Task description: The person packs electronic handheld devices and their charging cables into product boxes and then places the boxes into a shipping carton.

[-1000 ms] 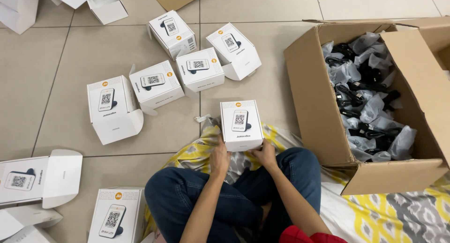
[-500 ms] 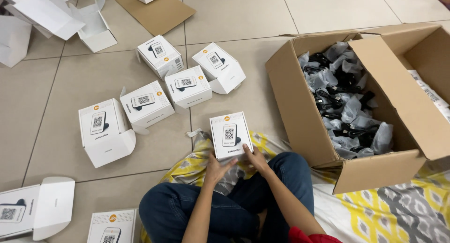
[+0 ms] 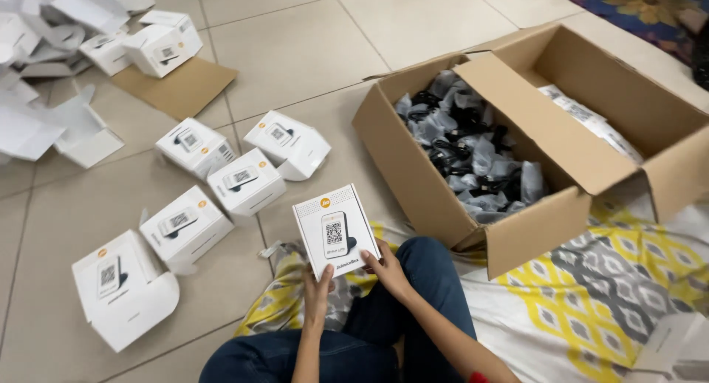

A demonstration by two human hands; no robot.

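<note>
I hold a small white product box [image 3: 334, 231] above my lap, its printed front facing me. My left hand [image 3: 317, 293] grips its lower left corner. My right hand [image 3: 388, 270] grips its lower right edge. I sit cross-legged in blue jeans on a yellow and grey patterned cloth [image 3: 591, 294]. A large open cardboard carton [image 3: 517, 235] stands to my right, filled with several black cables in clear bags [image 3: 473, 150].
Several similar white boxes [image 3: 244, 180] lie on the tiled floor to my left, some with flaps open [image 3: 122, 291]. A flat cardboard sheet [image 3: 177, 87] and a heap of empty white packaging [image 3: 44, 43] lie at the far left. Another white box [image 3: 668, 346] sits at the lower right.
The view has swung left and back, so the carton now sits further right. The white box stays in both hands, held slightly higher and tilted.
</note>
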